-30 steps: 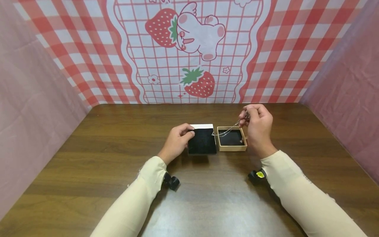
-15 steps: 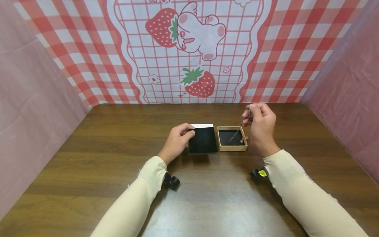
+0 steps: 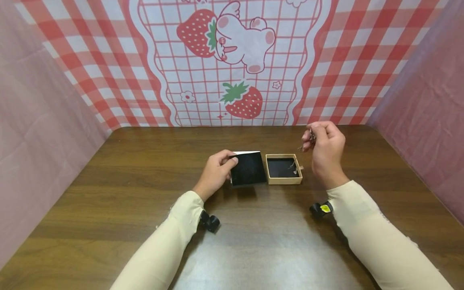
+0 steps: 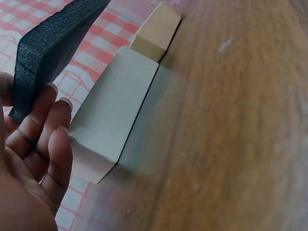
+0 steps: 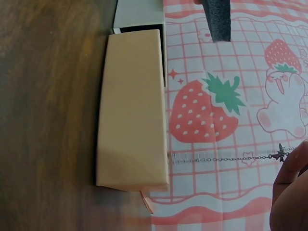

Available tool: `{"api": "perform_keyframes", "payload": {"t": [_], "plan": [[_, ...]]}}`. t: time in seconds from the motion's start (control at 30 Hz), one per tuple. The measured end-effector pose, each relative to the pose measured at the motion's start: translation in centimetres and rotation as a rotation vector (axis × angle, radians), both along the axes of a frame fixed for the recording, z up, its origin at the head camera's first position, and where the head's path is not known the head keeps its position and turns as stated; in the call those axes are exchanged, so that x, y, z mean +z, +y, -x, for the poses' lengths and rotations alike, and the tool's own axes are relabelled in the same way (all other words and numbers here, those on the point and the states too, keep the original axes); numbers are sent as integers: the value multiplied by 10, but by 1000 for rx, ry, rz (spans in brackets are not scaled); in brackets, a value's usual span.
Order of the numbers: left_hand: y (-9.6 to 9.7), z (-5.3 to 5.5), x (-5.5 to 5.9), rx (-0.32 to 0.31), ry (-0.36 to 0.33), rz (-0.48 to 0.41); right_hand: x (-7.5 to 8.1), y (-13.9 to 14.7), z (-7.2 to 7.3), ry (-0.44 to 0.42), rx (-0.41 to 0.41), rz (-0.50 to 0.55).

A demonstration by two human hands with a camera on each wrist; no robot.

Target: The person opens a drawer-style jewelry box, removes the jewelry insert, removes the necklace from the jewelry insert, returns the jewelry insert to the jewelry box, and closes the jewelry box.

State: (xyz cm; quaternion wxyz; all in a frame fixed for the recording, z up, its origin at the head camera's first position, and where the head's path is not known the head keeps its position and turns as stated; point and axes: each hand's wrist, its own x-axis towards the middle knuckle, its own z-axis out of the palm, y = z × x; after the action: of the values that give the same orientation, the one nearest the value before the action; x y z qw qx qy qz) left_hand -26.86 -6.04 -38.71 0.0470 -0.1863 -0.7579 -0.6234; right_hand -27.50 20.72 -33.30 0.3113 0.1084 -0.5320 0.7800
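My left hand (image 3: 214,175) pinches a thin black foam pad (image 3: 248,169) by its left edge, thumb on top. It is raised and tilted over a white box (image 4: 115,101), which it mostly covers in the head view. Beside that box sits an open tan box (image 3: 284,181) with a black inside. Behind and to the right of it, my right hand (image 3: 328,157) holds a fine silver chain necklace (image 5: 226,159) bunched between thumb and fingers. In the right wrist view a small star-like charm (image 5: 280,153) shows at the fingers, and the strand runs down to the tan box.
A small ribbon tab (image 5: 147,202) sticks out of the tan box's right side. The wooden table (image 3: 253,233) ends at a red-and-white checked cloth (image 3: 344,80) with strawberry prints. Pink curtains (image 3: 424,100) hang on both sides.
My right hand has moved right and slightly up. The chain's hanging strand has slid from the foam pad's right edge across the tan box to its right side. The pad tilts a little more.
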Motion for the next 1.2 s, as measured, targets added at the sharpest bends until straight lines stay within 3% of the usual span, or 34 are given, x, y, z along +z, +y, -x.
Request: {"api": "perform_keyframes", "payload": {"t": [0.23, 0.53, 1.2], "plan": [[-1, 7, -9, 13, 13, -10, 3, 5, -2, -1, -5, -25], [0, 6, -7, 10, 14, -26, 13, 13, -1, -10, -25, 14], [-1, 6, -10, 11, -8, -22, 14, 27, 0, 9, -35, 27]]}}
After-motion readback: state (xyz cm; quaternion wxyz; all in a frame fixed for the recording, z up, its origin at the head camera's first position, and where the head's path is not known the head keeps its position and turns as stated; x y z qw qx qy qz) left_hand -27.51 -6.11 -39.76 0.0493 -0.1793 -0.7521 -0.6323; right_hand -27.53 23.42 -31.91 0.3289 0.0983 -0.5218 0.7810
